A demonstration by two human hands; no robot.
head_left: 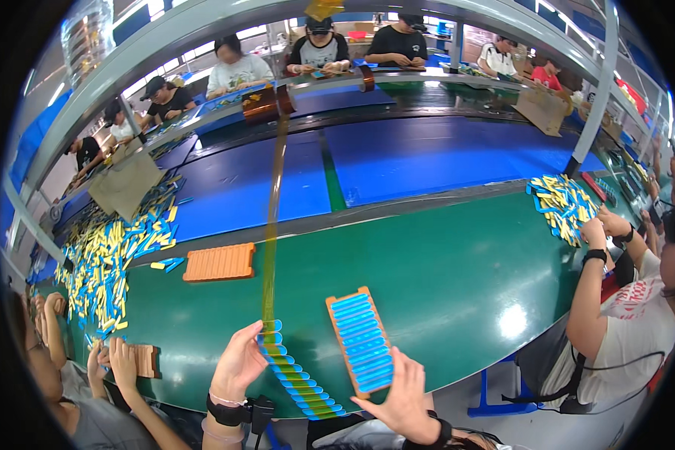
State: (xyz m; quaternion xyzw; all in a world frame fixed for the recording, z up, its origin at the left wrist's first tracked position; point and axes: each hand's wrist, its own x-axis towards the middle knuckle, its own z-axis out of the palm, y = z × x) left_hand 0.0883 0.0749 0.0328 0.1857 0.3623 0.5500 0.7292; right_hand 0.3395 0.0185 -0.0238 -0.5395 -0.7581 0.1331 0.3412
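My left hand (238, 364) pinches the edge of an amber tape strip (270, 262) that hangs from the overhead rail. Along the tape's lower end, a row of blue flat sticks (300, 384) is stuck crosswise, curving toward me over the table's near edge. My right hand (401, 394) grips the lower end of an orange slotted rack (332, 315), thumb on the near end and fingers along its right side. Blue sticks (360, 328) fill the rack's slots, lying parallel. The undersides of the rack and of the taped row are hidden.
A second orange rack (219, 262) lies on the green table (457, 277). Yellow and blue sticks are heaped at left (109, 262) and right (562, 202). Co-workers sit on both sides and across the blue boards (420, 161). Tape rolls (261, 105) hang on the rail.
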